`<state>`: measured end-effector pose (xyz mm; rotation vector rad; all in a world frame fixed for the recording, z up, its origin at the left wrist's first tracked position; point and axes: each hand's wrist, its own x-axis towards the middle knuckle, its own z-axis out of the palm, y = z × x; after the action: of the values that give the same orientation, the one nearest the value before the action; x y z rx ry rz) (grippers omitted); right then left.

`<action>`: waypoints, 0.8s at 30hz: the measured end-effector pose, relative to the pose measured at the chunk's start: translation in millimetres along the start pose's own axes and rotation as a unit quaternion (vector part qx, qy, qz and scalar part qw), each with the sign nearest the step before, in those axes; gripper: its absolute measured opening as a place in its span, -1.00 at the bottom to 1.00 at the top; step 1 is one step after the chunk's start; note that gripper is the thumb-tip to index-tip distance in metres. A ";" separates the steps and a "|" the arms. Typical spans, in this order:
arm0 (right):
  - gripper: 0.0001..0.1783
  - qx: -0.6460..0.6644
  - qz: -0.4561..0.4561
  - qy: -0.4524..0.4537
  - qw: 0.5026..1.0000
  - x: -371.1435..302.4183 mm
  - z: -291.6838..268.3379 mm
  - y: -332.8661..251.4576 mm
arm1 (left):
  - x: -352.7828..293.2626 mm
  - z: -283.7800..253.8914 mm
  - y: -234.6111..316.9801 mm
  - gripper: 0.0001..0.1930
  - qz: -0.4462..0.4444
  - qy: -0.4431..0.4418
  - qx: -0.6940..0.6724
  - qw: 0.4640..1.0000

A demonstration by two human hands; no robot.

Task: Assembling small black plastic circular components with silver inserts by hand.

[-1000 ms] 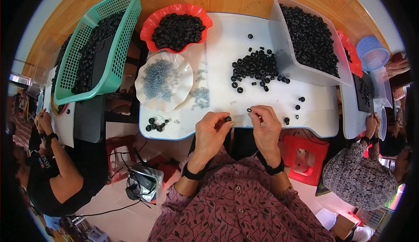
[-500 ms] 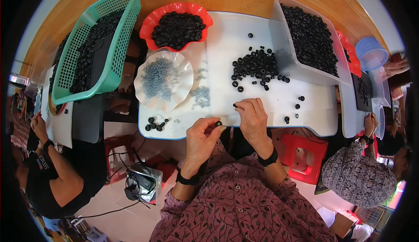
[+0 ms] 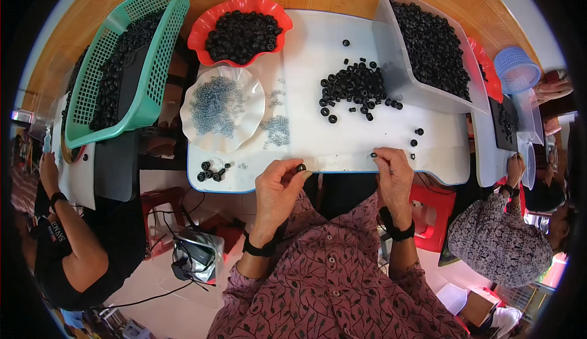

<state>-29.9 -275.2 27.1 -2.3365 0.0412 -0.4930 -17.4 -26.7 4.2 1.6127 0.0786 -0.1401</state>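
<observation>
My left hand [image 3: 275, 187] pinches a round black plastic part [image 3: 300, 167] between thumb and fingertips, just above the table's front edge. To the right, my right hand [image 3: 395, 172] grips a tiny black piece [image 3: 373, 155] at its fingertips; its exact shape is too small to tell. A few loose black parts [image 3: 419, 131] lie beyond my right hand. Farther back spreads a pile of black ring-like parts [image 3: 354, 85]. A white wavy-rimmed dish [image 3: 253, 125] holds many small metal springs [image 3: 214, 108], with more loose springs [image 3: 276, 131] beside it.
A red bowl [image 3: 194, 38] and a clear bin [image 3: 422, 100], both full of black parts, stand at the back. A green basket [image 3: 160, 73] is at left. Several joined black parts [image 3: 212, 172] lie near the front left corner. Other people work on both sides.
My right hand has moved right, away from my left hand, toward the loose parts at the front right. One of those parts no longer shows. My left hand keeps its round part.
</observation>
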 end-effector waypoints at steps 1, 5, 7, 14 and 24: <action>-0.84 -0.007 -0.014 0.015 1.000 2.5 -0.4 3.6 | 0.0 -0.2 0.9 -0.77 0.004 -0.001 -0.003 1.000; -0.82 -0.004 0.005 0.039 0.999 9.4 0.7 5.5 | -0.8 -0.8 4.3 -0.76 0.007 -0.002 -0.022 1.000; -0.84 0.014 0.018 0.036 0.999 12.0 6.7 3.9 | -2.0 -1.8 2.2 -0.76 0.006 -0.003 -0.025 1.000; -0.83 0.019 -0.014 0.014 1.000 21.9 36.5 -10.7 | -3.4 -6.2 4.3 -0.75 -0.036 -0.014 -0.088 0.995; -0.80 0.005 -0.121 0.015 0.993 26.0 85.8 -66.5 | -9.4 -15.8 5.2 -0.73 -0.063 0.045 -0.156 0.985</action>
<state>17.8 -174.3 24.5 -2.3358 -0.2326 -0.6445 -25.3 -10.8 11.4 1.3007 0.2607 -0.1437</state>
